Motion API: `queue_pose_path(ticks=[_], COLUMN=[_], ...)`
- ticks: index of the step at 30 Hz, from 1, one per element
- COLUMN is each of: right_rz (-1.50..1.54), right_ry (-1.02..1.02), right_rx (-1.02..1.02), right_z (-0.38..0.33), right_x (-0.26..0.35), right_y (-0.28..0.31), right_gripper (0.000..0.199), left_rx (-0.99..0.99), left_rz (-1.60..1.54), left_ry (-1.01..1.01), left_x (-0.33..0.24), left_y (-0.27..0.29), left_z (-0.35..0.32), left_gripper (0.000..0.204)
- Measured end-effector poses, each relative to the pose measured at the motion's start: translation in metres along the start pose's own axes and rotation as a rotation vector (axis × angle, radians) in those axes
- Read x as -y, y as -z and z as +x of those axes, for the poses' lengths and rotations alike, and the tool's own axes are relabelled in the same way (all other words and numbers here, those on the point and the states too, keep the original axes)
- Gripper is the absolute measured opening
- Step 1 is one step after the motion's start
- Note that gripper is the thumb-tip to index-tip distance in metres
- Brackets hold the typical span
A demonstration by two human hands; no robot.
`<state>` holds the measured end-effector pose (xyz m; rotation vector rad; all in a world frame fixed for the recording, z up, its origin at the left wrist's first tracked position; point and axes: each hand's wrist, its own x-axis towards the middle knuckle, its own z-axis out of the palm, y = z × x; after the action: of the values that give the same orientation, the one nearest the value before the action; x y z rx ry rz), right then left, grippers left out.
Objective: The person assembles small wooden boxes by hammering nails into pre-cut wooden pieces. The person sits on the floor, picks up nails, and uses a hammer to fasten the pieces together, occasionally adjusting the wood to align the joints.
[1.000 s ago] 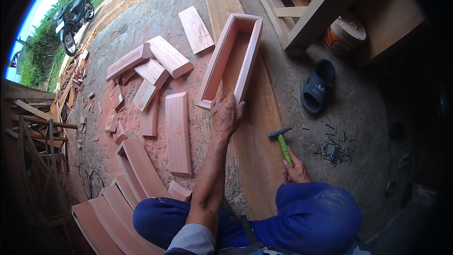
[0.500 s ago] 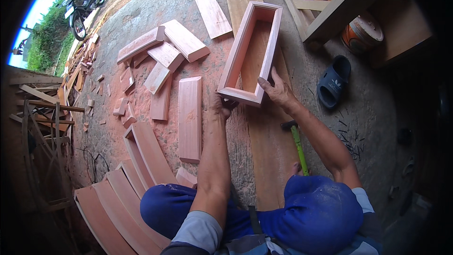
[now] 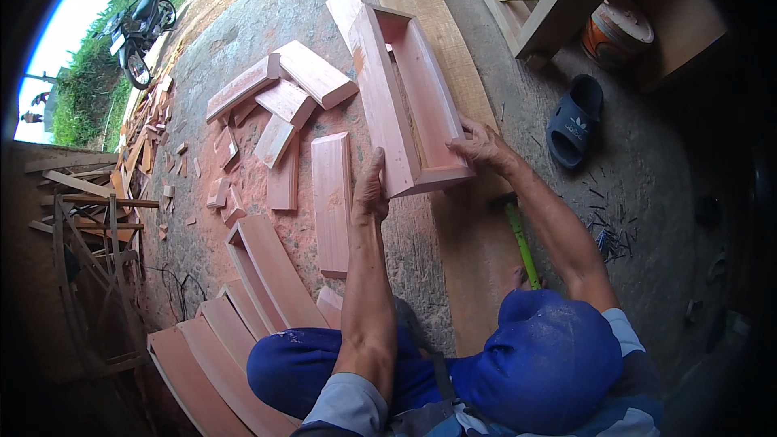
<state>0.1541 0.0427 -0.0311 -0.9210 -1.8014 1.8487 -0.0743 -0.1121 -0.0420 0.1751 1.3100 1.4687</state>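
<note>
Both hands are on the long wooden box (image 3: 409, 105), a reddish open frame tipped up on its side on the concrete floor (image 3: 518, 121). The left hand (image 3: 372, 194) grips the near left corner of the box, fingers wrapped over the edge. The right hand (image 3: 479, 148) is pressed against the near right corner, fingers curled around the end board, so it's grasping the box too.

The box sits partly on a long plank (image 3: 461, 218) that runs away from the person. Just right of the box's near end, a hammer with a green handle (image 3: 522, 243) lies on that plank, nobody touching it. Left of the box there's a short flat board (image 3: 332, 202) lying on the floor, just beside the left hand, and further left a loose pile of offcuts (image 3: 279, 97). A blue sandal (image 3: 573, 123) lies well to the right of the box, with scattered nails (image 3: 611, 231) below it and a small bucket (image 3: 617, 32) above it. Far off beyond the offcuts, a motorbike (image 3: 142, 28) is parked. Curved boards (image 3: 267, 275) are stacked near the person's knees, below the box.
</note>
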Motion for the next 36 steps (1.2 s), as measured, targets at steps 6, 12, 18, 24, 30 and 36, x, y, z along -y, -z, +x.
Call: queue_pose_path(ticks=[6,12,18,24,30,36], right_rz=[-0.408,-0.204,-0.18,-0.419,-0.532,-0.607], right_ry=[0.101,0.002,-0.134,-0.093,-0.072,-0.034], right_rx=[-0.537,-0.638,-0.609,-0.483,-0.376,-0.359], right_z=[-0.014,-0.115,-0.153,-0.148,-0.172,-0.169], right_x=[-0.019,-0.035,-0.071,-0.063,-0.087,-0.088], right_y=[0.046,0.067,0.06,0.016,0.008,-0.005], right_gripper=[0.062,0.045,0.045,0.045,0.063,0.065], left_rx=[0.077,0.045,0.051,0.081,0.155,0.198], left_rz=[0.227,0.324,0.332,0.142,0.068,0.442], left_ry=[-0.152,-0.268,-0.197,-0.266,-0.187,-0.13], left_x=[0.003,0.014,0.007,0.018,-0.008,-0.042], left_y=[-0.085,-0.121,-0.113,-0.114,-0.143,-0.093], left_z=[0.002,0.006,0.012,0.026,0.043,0.006], left_gripper=[0.046,0.037,0.044,0.043,0.05,0.048])
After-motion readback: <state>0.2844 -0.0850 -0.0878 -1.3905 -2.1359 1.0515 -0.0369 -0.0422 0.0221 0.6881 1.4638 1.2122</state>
